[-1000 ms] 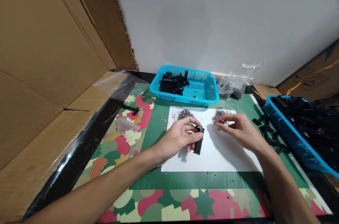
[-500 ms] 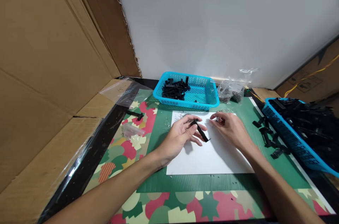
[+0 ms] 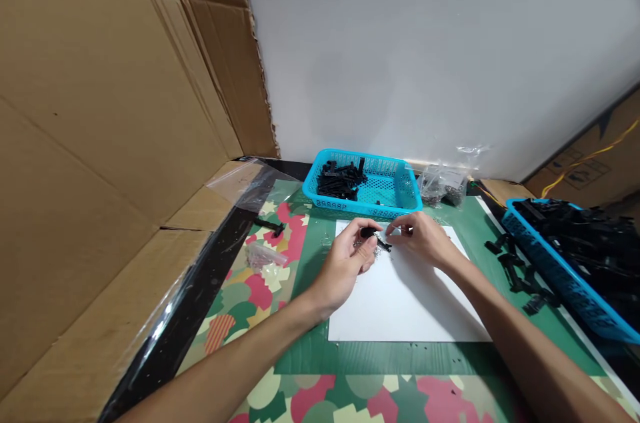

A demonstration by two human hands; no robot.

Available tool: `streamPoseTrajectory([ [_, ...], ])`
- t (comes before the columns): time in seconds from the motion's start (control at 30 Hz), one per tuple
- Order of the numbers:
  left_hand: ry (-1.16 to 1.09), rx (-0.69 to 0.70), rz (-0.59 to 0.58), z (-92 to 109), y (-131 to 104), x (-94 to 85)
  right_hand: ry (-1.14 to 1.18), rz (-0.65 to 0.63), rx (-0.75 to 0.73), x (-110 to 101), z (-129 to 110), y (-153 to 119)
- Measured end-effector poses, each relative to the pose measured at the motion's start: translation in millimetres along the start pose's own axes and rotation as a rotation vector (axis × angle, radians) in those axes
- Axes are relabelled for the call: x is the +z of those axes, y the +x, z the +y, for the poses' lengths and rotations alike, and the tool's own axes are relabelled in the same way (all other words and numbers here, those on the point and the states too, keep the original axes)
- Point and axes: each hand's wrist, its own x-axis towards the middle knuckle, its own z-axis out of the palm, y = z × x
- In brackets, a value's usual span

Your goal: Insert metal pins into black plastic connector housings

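My left hand (image 3: 353, 253) is closed on a slim black plastic part (image 3: 383, 245), held between thumb and fingers above the white sheet (image 3: 400, 309). Close to the part's right side is my right hand (image 3: 423, 236), thumb and fingertips pinched together; whatever they hold is too small to make out. Small shiny metal pieces (image 3: 369, 256) lie scattered on the sheet under and beside my left hand, partly hidden by it.
A blue basket (image 3: 363, 209) with some black parts stands behind the sheet, bags of small pieces (image 3: 443, 186) beside it. Another blue basket (image 3: 565, 276), heaped with black parts, stands at right near several loose ones (image 3: 515, 273). Cardboard (image 3: 100, 109) walls the left.
The black part has turned in my left hand and now points less steeply down. My right hand's fingertips have come nearer to it. The whole view has shifted slightly.
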Motion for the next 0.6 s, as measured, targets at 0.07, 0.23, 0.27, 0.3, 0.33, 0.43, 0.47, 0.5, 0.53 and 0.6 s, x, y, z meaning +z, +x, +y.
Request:
streamPoseTrajectory([
  [0.07, -0.019, -0.007, -0.011, -1.7, -1.4, 1.1, -0.05, -0.007, 0.003, -0.5, -2.8, -2.7],
  [0.23, -0.027, -0.036, -0.023, -6.6, -3.0, 1.4, -0.146, -0.04, -0.035, -3.7, -5.8, -11.5],
  [0.27, -0.028, -0.034, -0.019, -6.9, -2.8, 1.1, -0.151, -0.043, -0.048, -5.3, -4.4, -13.8],
  [0.3, -0.028, -0.031, -0.013, -6.8, -2.7, 0.9, -0.132, -0.039, -0.064, -7.6, -2.1, -16.3],
  [0.33, -0.026, -0.025, -0.006, -6.4, -2.5, 0.7, -0.08, -0.031, -0.087, -10.2, 0.8, -18.9],
  [0.43, -0.011, 0.0, 0.012, -4.0, -2.7, 0.9, 0.317, -0.007, -0.173, -18.3, 11.0, -27.6],
  [0.47, -0.008, 0.003, 0.011, -3.2, -3.0, 1.2, 0.486, -0.013, -0.188, -20.0, 13.9, -30.7],
  [0.5, -0.008, -0.001, 0.006, -2.6, -3.5, 1.6, 0.64, -0.022, -0.192, -20.5, 16.1, -33.7],
  [0.53, -0.006, -0.009, -0.001, -2.3, -4.0, 2.0, 0.776, -0.028, -0.187, -19.8, 17.4, -36.6],
  [0.6, 0.008, -0.034, -0.016, -2.0, -5.2, 3.0, 0.965, -0.025, -0.165, -14.8, 17.3, -41.5],
])
